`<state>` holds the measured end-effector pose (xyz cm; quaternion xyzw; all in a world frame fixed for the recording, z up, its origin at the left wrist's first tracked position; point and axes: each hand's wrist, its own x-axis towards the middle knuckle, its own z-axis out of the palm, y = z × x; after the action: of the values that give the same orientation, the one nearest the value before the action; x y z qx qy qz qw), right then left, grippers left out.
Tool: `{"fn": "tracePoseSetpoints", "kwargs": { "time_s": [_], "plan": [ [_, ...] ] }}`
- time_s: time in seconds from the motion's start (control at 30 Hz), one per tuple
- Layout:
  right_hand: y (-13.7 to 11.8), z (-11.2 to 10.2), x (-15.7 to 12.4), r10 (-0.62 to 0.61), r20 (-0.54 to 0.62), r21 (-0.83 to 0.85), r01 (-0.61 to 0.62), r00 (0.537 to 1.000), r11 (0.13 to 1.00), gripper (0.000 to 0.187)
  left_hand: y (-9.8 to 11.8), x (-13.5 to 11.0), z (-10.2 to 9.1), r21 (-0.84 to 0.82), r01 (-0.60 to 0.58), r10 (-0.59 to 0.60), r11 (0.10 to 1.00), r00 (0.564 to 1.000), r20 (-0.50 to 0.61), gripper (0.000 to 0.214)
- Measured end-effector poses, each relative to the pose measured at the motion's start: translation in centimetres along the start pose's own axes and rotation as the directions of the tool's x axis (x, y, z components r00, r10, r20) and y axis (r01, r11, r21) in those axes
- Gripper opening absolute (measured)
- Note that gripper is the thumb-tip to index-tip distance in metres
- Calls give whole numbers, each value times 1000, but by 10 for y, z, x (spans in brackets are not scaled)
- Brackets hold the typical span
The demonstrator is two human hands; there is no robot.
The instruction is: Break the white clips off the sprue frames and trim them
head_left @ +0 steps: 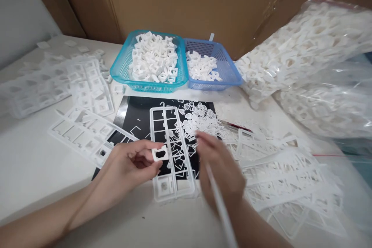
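Note:
My left hand (124, 168) pinches a small white plastic piece (163, 159) with a cut-out middle between thumb and fingers. My right hand (221, 172), blurred by motion, is closed around a thin white-handled tool (218, 201); its tip is hard to make out. Between the hands lies a long white moulded plastic frame (186, 193), with a square piece (164, 186) still attached at its near end. The frame rests partly on a black mat (132, 110). Small white scraps (200, 118) are heaped on the mat beyond my right hand.
A teal basket (116, 71) and a blue basket (229, 66) hold white pieces at the back. Bulging clear bags (314, 42) stand right. Frames with pieces (93, 85) pile left, stripped frames (290, 182) right. Tweezers-like tool (235, 125) lies beside the scraps. Cardboard (186, 4) stands behind.

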<state>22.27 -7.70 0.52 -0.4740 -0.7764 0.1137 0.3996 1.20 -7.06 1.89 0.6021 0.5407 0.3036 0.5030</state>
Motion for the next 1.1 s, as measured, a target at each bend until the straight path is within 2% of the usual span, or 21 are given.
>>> {"fn": "tracePoseSetpoints", "kwargs": {
  "time_s": [0.07, 0.1, 0.17, 0.27, 0.43, 0.63, 0.73, 0.77, 0.83, 0.9, 0.97, 1.03, 1.1],
  "plan": [
    [12, -13, 10, 5, -172, -98, -22, 985, 995, 32, -1, 0, -1, -26, -32, 32, 999, 999, 5, 25],
    [16, -17, 14, 9, -186, -139, -35, 983, 990, 27, 0, 0, -2, -36, -64, 64, 997, 998, 6, 25],
    [21, -21, 20, 58, -109, -199, -79, 992, 977, 17, 1, -1, -2, -51, -128, 129, 990, 992, 3, 28],
    [22, -18, 22, 128, 15, -226, -122, 992, 966, 13, 5, 0, -3, -60, -191, 190, 980, 982, -13, 32],
    [17, -19, 22, 112, -66, -166, -122, 992, 979, 10, 10, 3, -7, -4, -288, 287, 958, 957, -31, 35],
    [9, -25, 26, 174, -6, 5, -174, 985, 985, 12, 20, 3, -9, 175, -450, 459, 876, 889, -8, 34],
    [7, -24, 25, 157, -14, 54, -156, 988, 986, 11, 37, 29, -29, 488, -466, 551, 738, 834, -36, 28],
    [7, -24, 25, 148, -16, 67, -147, 989, 987, 11, 43, 43, -40, 633, -408, 581, 658, 810, -82, 30],
    [5, -22, 23, 143, -16, 107, -141, 990, 984, 11, 52, 76, -65, 709, -291, 570, 642, 800, -188, 38],
    [2, -22, 22, 185, 23, 165, -186, 982, 969, 11, 53, 106, -90, 767, -220, 536, 603, 823, -186, 33],
    [-3, -21, 21, 270, 115, 239, -291, 956, 926, 9, 48, 127, -110, 789, -184, 502, 586, 847, -175, 30],
    [-8, -21, 19, 333, 243, 306, -398, 911, 865, 9, 42, 136, -122, 801, -169, 481, 574, 861, -163, 33],
    [-12, -20, 15, 329, 367, 363, -459, 870, 811, 17, 38, 138, -127, 808, -174, 475, 564, 868, -145, 29]
  ]
}}
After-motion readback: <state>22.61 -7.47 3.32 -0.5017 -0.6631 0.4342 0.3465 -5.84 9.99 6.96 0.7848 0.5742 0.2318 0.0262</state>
